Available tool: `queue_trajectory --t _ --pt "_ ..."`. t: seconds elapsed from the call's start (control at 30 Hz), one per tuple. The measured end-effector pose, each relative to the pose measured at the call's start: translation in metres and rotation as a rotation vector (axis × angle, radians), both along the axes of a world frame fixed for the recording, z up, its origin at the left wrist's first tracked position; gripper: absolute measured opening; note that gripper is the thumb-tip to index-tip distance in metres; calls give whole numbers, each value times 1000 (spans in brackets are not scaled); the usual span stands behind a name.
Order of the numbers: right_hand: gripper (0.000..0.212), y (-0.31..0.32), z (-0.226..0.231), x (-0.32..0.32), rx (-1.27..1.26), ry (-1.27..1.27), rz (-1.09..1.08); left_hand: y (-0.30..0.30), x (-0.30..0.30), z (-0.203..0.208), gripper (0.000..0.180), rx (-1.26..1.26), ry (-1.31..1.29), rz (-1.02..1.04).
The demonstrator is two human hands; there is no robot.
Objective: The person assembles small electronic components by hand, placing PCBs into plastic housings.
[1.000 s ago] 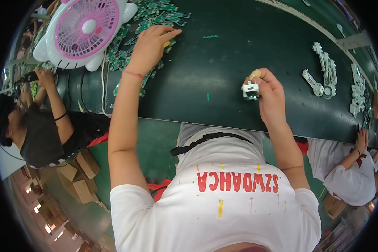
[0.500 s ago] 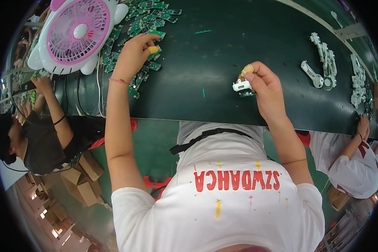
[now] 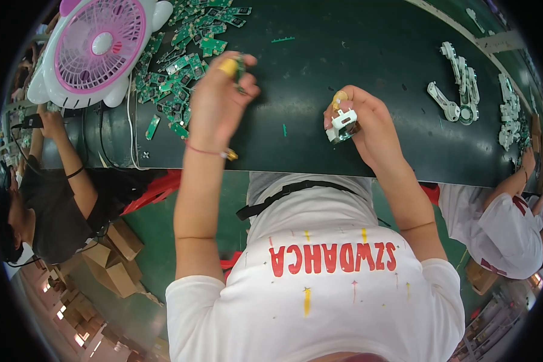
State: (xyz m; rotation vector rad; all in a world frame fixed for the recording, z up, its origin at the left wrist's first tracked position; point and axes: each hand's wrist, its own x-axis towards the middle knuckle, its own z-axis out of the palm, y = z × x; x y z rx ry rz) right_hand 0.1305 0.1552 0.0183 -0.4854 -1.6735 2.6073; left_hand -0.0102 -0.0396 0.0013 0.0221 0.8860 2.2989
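My left hand (image 3: pixel 223 96) is raised over the right side of a heap of green circuit boards (image 3: pixel 169 90). Pinched in its fingers is a small circuit board (image 3: pixel 241 72), partly hidden by the fingers and blurred. A yellow finger cot (image 3: pixel 228 66) covers one of its fingertips. Further right, my right hand (image 3: pixel 368 123) grips a white plastic housing (image 3: pixel 344 123) that has an opening and a shiny, glassy-looking lower part. That hand wears a yellowish finger cot (image 3: pixel 340 98) too. The housing is tilted above the dark green tabletop (image 3: pixel 295 90).
A pink and white fan (image 3: pixel 101 45) stands at the far left, its cable (image 3: pixel 133 127) running down the table. At the right lie several joined white parts (image 3: pixel 461 84) and another row of them (image 3: pixel 508 114). Co-workers sit at left (image 3: pixel 60 199) and right (image 3: pixel 495 229).
My left hand has come away from the boards, toward the right and nearer, with a circuit board in its fingers. My right hand has turned the white housing to a steeper tilt.
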Motion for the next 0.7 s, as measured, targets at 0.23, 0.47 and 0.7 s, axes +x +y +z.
queue_trajectory --t 0.23,0.47,0.7 --pt "20 12 -7 3 -292 -9 150 57 73 28 30 -275 707 34" --pt "18 15 17 5 283 -75 191 51 72 25 31 -424 816 -40" --pt "9 9 9 5 1293 424 -1 50 74 35 37 -494 510 -131"
